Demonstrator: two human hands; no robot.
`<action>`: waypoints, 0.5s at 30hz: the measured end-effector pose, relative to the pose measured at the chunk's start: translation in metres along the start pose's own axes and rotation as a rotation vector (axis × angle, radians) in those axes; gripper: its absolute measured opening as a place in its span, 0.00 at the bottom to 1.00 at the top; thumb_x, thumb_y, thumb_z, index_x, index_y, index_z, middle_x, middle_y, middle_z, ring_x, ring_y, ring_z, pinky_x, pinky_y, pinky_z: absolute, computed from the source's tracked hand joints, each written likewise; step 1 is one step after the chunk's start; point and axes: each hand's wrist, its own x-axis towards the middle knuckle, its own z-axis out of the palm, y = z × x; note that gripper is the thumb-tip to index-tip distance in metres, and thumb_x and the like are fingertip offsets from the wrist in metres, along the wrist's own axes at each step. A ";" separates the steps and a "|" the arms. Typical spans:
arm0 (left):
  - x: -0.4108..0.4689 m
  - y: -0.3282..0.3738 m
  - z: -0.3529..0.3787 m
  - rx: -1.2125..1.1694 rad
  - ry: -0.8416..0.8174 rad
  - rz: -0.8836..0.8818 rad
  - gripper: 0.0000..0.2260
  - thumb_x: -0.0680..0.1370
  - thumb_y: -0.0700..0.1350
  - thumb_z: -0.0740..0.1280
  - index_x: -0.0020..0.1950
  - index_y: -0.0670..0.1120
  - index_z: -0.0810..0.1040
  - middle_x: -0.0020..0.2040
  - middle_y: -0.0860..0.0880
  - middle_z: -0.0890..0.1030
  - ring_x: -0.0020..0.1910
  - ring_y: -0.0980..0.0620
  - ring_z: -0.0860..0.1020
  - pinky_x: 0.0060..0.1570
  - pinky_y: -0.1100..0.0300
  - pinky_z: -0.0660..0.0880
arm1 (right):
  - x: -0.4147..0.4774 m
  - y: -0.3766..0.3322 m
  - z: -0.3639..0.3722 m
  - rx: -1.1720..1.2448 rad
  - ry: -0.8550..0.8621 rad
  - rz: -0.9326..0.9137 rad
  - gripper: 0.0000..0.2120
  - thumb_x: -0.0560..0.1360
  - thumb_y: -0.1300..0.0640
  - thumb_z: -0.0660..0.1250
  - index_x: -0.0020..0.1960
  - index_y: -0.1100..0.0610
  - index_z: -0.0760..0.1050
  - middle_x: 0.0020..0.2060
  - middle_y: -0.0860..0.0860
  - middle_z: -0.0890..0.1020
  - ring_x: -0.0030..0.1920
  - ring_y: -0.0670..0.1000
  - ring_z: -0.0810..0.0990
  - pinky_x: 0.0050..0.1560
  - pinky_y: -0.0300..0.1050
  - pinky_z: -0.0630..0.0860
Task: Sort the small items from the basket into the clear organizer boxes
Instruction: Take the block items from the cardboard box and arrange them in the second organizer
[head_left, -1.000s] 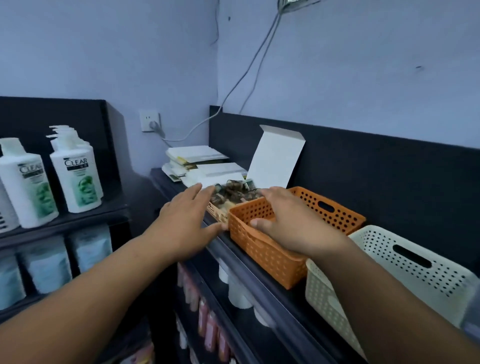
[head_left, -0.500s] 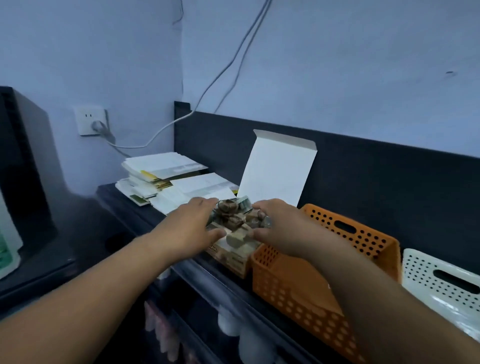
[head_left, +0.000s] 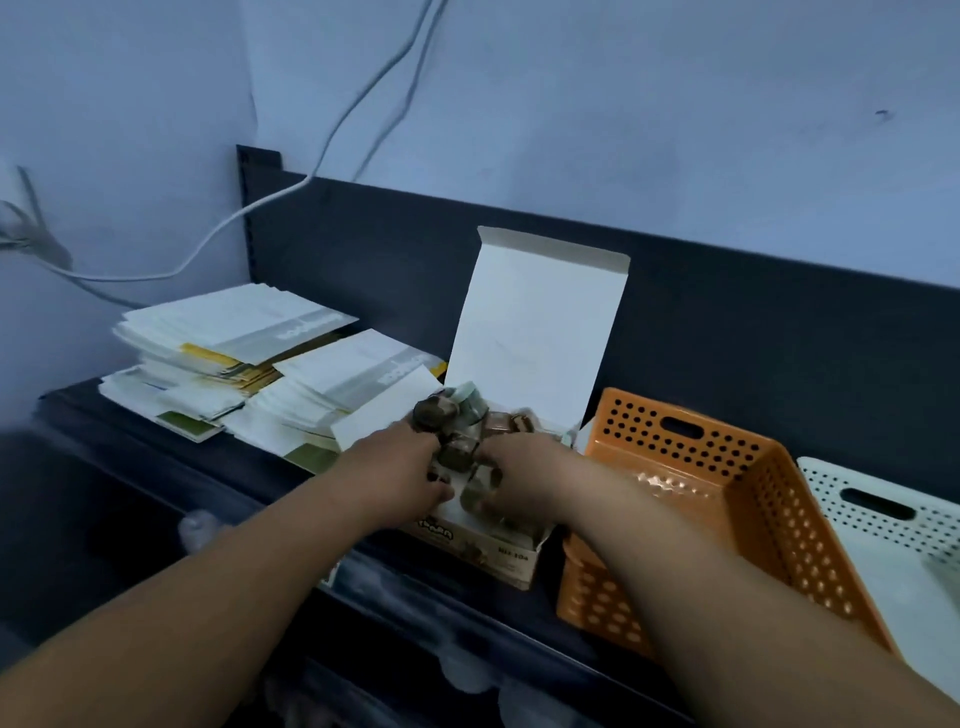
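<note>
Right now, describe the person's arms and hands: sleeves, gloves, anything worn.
No sleeves show: the left arm and right arm are bare from the picture's edge onward. The left hand and right hand wear no gloves, and no watch, bracelet or ring is visible, though the fingertips are partly hidden.

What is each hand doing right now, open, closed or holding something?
Left hand: grips small brown wrapped items in the open white cardboard box.
Right hand: grips the same pile of items.
</note>
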 end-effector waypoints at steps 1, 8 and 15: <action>0.003 -0.001 0.002 0.018 -0.010 0.005 0.21 0.76 0.59 0.65 0.65 0.50 0.72 0.61 0.48 0.73 0.59 0.48 0.73 0.53 0.56 0.71 | 0.003 -0.002 0.002 -0.024 -0.025 0.016 0.28 0.75 0.47 0.67 0.73 0.50 0.64 0.68 0.52 0.73 0.64 0.55 0.73 0.57 0.46 0.72; 0.015 0.001 0.007 0.109 -0.038 0.070 0.09 0.74 0.57 0.66 0.46 0.54 0.70 0.50 0.51 0.77 0.50 0.49 0.76 0.42 0.59 0.68 | 0.016 -0.015 -0.001 -0.168 -0.119 0.047 0.28 0.75 0.52 0.69 0.72 0.55 0.65 0.64 0.55 0.75 0.60 0.57 0.76 0.58 0.51 0.76; 0.015 -0.011 0.009 -0.030 0.053 0.059 0.14 0.72 0.53 0.66 0.55 0.52 0.71 0.50 0.51 0.78 0.48 0.50 0.75 0.44 0.56 0.71 | 0.016 -0.011 0.005 -0.111 0.006 0.033 0.16 0.77 0.59 0.61 0.64 0.54 0.72 0.54 0.54 0.79 0.52 0.55 0.78 0.50 0.49 0.78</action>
